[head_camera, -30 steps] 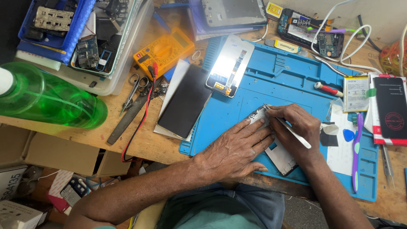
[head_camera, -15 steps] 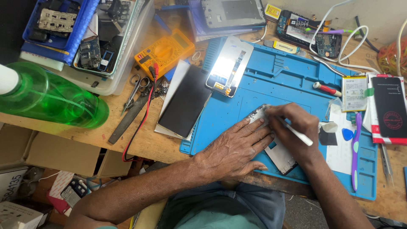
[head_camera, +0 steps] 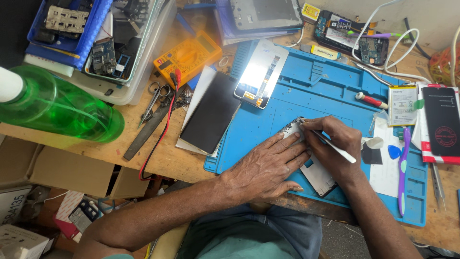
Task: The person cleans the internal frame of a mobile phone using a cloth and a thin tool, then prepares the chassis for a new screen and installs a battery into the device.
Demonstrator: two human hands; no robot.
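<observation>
Pinning an opened phone [head_camera: 320, 175] flat on the blue mat [head_camera: 335, 96], left hand [head_camera: 266, 168] spread open on it. Right hand [head_camera: 335, 146] pinches thin tweezers [head_camera: 330, 145] at its top edge. Phone looks light, thin, fragile; best held by edges.

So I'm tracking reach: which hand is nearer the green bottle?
Left. The left hand lies flat on the blue mat, well right of the green bottle; the right hand is farther right.

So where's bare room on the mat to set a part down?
Bare blue mat lies between the silver phone back and the red screwdriver. The right side near the battery and purple tool is crowded.
</observation>
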